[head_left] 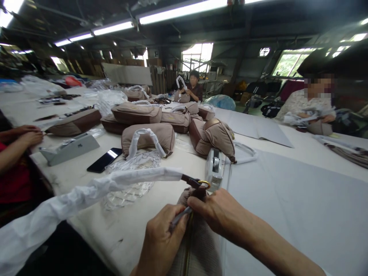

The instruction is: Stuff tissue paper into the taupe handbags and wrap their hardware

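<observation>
A taupe bag (201, 245) with a zipper along its top lies in front of me, one end pointing away. My right hand (222, 212) is closed around that far end, thumb pressed by a dark brown tab under a gold ring (204, 184). Between the thumb and fingers of my left hand (162, 232) is a thin grey strip (181, 217), its tip reaching the bag's end; its kind is unclear. From the ring a strap wrapped in white paper (86, 197) runs off to the lower left.
More taupe bags (148, 140) are heaped mid-table, near a phone (104, 160), a grey tape dispenser (73, 148), a second dispenser (215, 168) and crumpled white netting (129, 188). Grey sheets (299, 203) cover the right side. Co-workers sit left, right and at the far side.
</observation>
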`<state>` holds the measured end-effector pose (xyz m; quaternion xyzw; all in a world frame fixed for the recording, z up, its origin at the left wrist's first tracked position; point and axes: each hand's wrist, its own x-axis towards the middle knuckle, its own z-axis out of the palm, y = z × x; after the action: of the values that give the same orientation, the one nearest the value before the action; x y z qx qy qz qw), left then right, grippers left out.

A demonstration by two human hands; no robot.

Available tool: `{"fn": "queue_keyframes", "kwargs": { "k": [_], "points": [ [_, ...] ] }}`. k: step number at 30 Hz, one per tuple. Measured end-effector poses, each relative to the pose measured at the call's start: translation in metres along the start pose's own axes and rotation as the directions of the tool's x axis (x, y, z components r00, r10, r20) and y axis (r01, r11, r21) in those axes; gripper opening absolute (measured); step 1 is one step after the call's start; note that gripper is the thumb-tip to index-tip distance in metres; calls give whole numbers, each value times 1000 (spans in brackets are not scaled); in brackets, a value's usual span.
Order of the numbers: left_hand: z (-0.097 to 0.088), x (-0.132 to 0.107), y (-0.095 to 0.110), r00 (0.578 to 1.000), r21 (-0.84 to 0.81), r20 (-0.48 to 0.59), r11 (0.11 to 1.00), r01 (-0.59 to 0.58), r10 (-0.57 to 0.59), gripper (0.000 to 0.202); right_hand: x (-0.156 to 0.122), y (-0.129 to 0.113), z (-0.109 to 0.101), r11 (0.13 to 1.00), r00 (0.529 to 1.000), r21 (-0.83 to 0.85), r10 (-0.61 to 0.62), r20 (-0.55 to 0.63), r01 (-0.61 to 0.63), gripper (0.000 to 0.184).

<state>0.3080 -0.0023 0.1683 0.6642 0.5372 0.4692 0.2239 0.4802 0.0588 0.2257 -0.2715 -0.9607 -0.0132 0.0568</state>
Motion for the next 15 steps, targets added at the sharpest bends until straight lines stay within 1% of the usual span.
{"fn": "queue_keyframes", "kwargs": {
  "k": [1,2,3,4,5,6,7,8,9,10,12,14,15],
  "points": [
    [2,-1,-3,997,38,-35,997,-64,66,11,-5,1,6,994,998,110,2,-62,4,18],
    [4,-2,-5,992,68,-63,993,-102,106,10,-10,5,13,965,987,262,50,-149,-10,19],
    [6,-3,-8,989,86,-87,990,-110,117,10,-15,11,22,896,954,440,179,-242,-56,19],
    [8,-5,-10,988,90,-111,991,-95,105,11,-21,19,32,767,875,629,383,-295,-124,20],
    [11,-6,-11,988,82,-134,994,-69,79,12,-26,30,43,585,744,789,610,-274,-189,23],
    [13,-7,-12,987,67,-152,997,-37,47,13,-30,43,53,387,580,892,792,-191,-234,28],
    [15,-8,-12,987,50,-162,999,-8,16,14,-33,57,64,208,422,941,903,-81,-265,31],
    [17,-9,-12,985,33,-170,999,15,-9,15,-35,72,74,79,313,956,950,15,-284,32],
    [19,-9,-11,984,19,-173,999,33,-29,17,-35,87,82,-11,259,953,961,93,-303,31],
    [20,-9,-11,984,9,-175,999,48,-46,18,-34,100,90,-73,240,942,958,158,-328,28],
    [21,-9,-10,981,-5,-176,997,76,-76,20,-28,122,102,-192,220,906,932,289,-377,23],
    [22,-8,-10,980,-12,-174,995,95,-96,22,-19,136,107,-312,216,853,878,427,-419,19],
    [22,-8,-10,980,-13,-170,995,101,-101,23,-14,141,108,-356,220,826,848,482,-437,18]
  ]
}}
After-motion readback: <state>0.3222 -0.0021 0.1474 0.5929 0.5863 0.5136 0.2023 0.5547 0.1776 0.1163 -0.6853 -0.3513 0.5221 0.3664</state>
